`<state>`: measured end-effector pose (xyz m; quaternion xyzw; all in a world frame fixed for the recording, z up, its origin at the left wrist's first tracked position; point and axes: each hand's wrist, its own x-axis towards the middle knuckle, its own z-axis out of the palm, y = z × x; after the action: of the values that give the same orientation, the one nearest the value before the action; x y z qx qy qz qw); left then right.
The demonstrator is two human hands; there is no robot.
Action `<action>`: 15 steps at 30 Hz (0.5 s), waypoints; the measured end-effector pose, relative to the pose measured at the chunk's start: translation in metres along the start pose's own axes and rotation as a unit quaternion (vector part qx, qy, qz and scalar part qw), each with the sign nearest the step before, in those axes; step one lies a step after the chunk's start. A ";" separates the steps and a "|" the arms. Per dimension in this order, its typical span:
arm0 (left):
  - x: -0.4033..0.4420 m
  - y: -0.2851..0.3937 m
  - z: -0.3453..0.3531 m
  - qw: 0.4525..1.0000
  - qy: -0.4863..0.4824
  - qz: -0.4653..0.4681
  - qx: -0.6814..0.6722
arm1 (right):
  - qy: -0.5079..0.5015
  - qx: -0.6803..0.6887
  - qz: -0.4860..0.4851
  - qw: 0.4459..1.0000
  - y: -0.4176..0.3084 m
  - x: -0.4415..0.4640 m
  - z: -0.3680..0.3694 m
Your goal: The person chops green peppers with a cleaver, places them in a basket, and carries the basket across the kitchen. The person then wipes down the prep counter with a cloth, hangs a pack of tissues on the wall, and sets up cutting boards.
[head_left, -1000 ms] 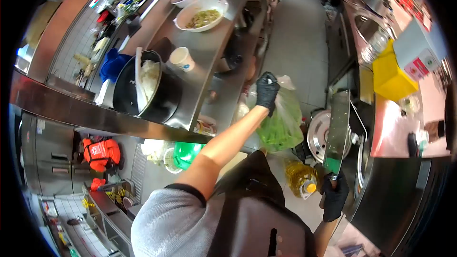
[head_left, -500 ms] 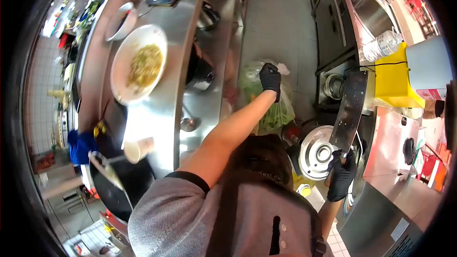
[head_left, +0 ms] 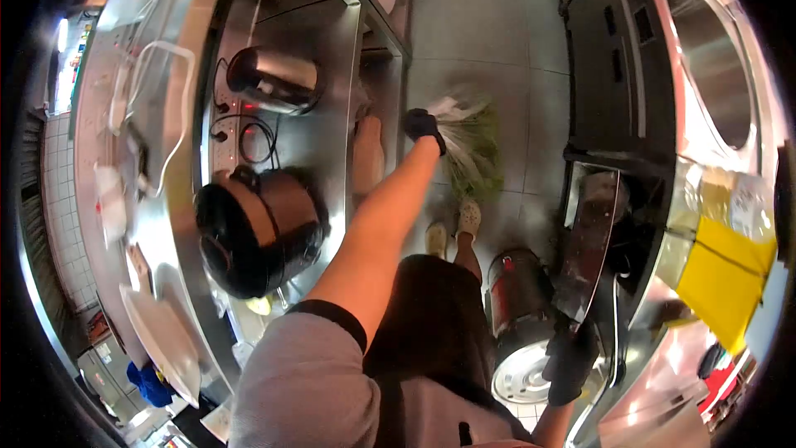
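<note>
My left hand (head_left: 424,129), in a black glove, is closed on the gathered neck of a clear plastic bag (head_left: 466,129). Leafy greens show through the bag, which hangs above the grey floor in front of my feet. Low on the right, my right hand (head_left: 570,365), also gloved in black, is wrapped round the handle end of a cleaver (head_left: 587,249). Its broad dark blade points forward, away from me. Beneath that hand is a round silver lid (head_left: 518,377) on a dark cylindrical container (head_left: 518,290).
On the left, a steel shelf holds a black rice cooker (head_left: 257,232) and a metal kettle (head_left: 274,80), with cables nearby. A white dish (head_left: 162,332) is on the counter above. To the right are a dark cabinet (head_left: 613,58) and a yellow object (head_left: 725,278).
My view has shifted toward the lower shelf and floor. The bag has swung to the right of my left hand, which still grips it. The cleaver remains in my right hand.
</note>
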<state>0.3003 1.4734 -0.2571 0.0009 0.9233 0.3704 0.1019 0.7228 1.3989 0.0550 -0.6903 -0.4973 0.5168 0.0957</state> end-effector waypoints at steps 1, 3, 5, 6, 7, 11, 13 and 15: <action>0.037 -0.021 0.017 0.984 0.062 0.081 0.148 | -0.001 0.059 0.014 0.998 0.000 0.010 0.009; 0.117 -0.067 0.054 0.858 0.177 0.231 0.423 | -0.036 0.051 0.077 0.995 -0.026 0.031 0.023; 0.152 -0.023 0.020 0.958 0.080 0.168 0.218 | -0.024 -0.004 0.041 0.999 -0.032 0.050 0.038; 0.164 -0.006 0.011 0.980 0.066 0.143 0.122 | -0.019 -0.031 0.021 0.999 -0.030 0.058 0.043; 0.172 0.003 0.009 0.987 0.070 0.132 0.051 | -0.032 -0.095 0.006 0.995 -0.007 0.070 0.043; 0.200 0.007 0.024 0.975 0.108 0.193 -0.023 | -0.063 -0.029 0.054 0.996 -0.011 0.098 0.066; 0.233 -0.023 0.042 0.938 0.110 0.328 0.019 | -0.053 0.016 0.095 0.994 -0.007 0.108 0.076; 0.261 -0.045 0.068 0.974 0.062 0.187 0.113 | -0.049 0.091 0.152 0.983 -0.001 0.116 0.082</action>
<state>0.0604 1.5072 -0.3849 0.1620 0.9472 0.2756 -0.0269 0.6530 1.4591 -0.0528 -0.7202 -0.3418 0.6013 0.0539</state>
